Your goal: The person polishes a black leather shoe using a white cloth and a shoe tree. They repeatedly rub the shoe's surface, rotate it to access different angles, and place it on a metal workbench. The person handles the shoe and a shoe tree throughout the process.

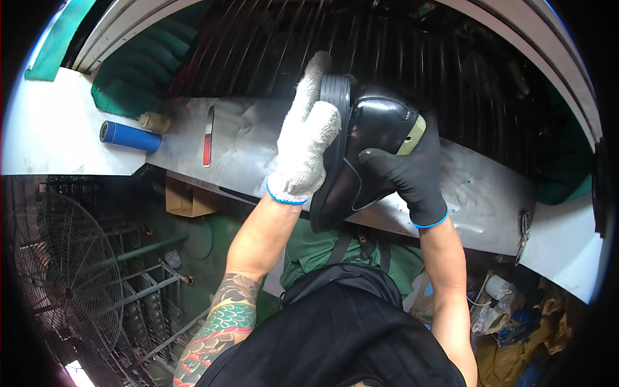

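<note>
I hold a black leather shoe [371, 129] up on its side in front of me, over a metal bench ledge [251, 138]. My left hand [306, 138], in a white knit glove, lies flat against the ribbed black sole. My right hand [412, 171], in a black glove, grips the shoe's upper near the opening, where a pale yellowish lining shows. Both forearms rise from the lower edge of the picture.
A blue cylinder [129, 136] and a small tan bottle [155, 121] lie on the white bench top at the left. A red-handled tool [207, 137] rests on the metal ledge. A wire fan guard [64, 277] stands low left. Dark ribbed conveyor slats [451, 71] run behind the shoe.
</note>
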A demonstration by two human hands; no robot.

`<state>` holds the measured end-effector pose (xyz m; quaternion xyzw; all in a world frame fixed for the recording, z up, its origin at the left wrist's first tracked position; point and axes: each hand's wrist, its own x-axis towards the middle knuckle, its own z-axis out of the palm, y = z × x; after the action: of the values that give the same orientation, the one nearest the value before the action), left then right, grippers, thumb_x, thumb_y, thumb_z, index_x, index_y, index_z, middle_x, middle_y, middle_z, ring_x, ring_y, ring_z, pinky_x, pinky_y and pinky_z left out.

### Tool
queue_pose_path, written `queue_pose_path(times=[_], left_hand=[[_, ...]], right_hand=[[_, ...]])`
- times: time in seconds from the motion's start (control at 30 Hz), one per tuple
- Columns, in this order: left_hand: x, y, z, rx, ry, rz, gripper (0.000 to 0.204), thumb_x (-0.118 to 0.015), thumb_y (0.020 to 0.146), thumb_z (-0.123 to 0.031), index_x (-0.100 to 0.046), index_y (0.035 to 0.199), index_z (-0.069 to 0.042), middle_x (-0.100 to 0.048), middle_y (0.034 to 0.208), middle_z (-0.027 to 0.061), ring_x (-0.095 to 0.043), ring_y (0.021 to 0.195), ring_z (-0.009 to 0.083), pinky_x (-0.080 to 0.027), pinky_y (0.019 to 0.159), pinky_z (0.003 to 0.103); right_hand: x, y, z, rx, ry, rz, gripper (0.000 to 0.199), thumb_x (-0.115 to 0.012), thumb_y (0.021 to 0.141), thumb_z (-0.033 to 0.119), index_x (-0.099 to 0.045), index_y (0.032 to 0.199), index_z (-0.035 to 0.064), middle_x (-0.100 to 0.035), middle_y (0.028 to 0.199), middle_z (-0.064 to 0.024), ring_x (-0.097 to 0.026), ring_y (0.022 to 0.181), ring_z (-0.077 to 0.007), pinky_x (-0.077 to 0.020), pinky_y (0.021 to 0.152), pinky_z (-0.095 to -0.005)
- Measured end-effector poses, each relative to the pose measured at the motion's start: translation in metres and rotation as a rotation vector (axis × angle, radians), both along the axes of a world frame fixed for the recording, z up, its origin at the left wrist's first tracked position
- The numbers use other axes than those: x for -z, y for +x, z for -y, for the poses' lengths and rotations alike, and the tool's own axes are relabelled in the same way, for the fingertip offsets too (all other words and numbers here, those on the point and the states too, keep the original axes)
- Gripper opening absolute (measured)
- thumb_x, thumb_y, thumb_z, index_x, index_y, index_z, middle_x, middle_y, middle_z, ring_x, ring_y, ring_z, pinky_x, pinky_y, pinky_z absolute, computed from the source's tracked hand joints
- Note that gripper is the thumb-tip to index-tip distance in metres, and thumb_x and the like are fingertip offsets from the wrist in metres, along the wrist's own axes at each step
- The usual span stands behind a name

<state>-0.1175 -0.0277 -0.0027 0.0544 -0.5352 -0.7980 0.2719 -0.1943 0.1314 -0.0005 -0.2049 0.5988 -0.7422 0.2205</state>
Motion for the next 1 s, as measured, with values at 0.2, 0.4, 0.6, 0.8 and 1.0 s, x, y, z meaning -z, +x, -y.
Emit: queue_pose_path(times=[0.2, 0.4, 0.6, 0.8, 1.0], left_hand=[[-0.005, 0.005, 0.007, 0.114, -0.001, 0.006, 0.074, -0.060, 0.097, -0.019, -0.034, 0.163, 0.000, -0.051, 0.154, 0.0116, -0.061, 0.110, 0.0130, -0.052, 0.094, 0.024], [-0.022, 0.012, 0.001, 0.114, -0.032, -0.029, 0.076, -0.063, 0.098, -0.026, -0.034, 0.161, 0.004, -0.054, 0.153, 0.0214, -0.057, 0.135, 0.0223, -0.047, 0.112, 0.035], [-0.052, 0.033, 0.008, -0.008, -0.576, -0.324, 0.087, -0.080, 0.089, -0.043, -0.044, 0.156, -0.001, -0.055, 0.150, 0.0266, -0.055, 0.138, 0.0373, -0.042, 0.118, 0.049], [-0.048, 0.070, -0.008, 0.018, -0.599, -0.323, 0.106, -0.084, 0.071, -0.068, -0.053, 0.148, -0.004, -0.054, 0.148, 0.0302, -0.051, 0.140, 0.0453, -0.037, 0.120, 0.056], [-0.038, 0.112, -0.032, -0.126, -0.077, -0.044, 0.052, -0.059, 0.070, -0.036, -0.068, 0.101, 0.005, -0.069, 0.115, 0.0279, -0.063, 0.117, 0.0416, -0.042, 0.115, 0.055]], right_hand=[[-0.003, 0.004, 0.003, -0.027, -0.048, -0.031, 0.097, -0.099, 0.066, 0.006, -0.042, 0.144, 0.0022, -0.062, 0.134, -0.0149, -0.066, 0.119, -0.0220, -0.0594, 0.099, -0.0374], [-0.018, 0.012, -0.003, -0.068, -0.036, -0.117, 0.102, -0.100, 0.068, 0.009, -0.037, 0.148, 0.0035, -0.059, 0.136, -0.0154, -0.064, 0.122, -0.0230, -0.0574, 0.102, -0.0387], [-0.026, 0.011, 0.001, -0.131, -0.408, -0.755, 0.087, -0.099, 0.071, 0.013, -0.049, 0.142, 0.0037, -0.057, 0.144, -0.0317, -0.059, 0.135, -0.0441, -0.0496, 0.111, -0.0502], [-0.033, 0.015, -0.028, -0.352, -0.233, -0.843, 0.063, -0.090, 0.078, 0.016, -0.063, 0.133, 0.0004, -0.063, 0.140, -0.0309, -0.064, 0.130, -0.0463, -0.0529, 0.107, -0.0502], [-0.031, 0.052, -0.032, -0.286, -0.075, -0.884, 0.054, -0.084, 0.079, 0.015, -0.068, 0.128, 0.0001, -0.068, 0.134, -0.0248, -0.068, 0.125, -0.0409, -0.0565, 0.103, -0.0465]])
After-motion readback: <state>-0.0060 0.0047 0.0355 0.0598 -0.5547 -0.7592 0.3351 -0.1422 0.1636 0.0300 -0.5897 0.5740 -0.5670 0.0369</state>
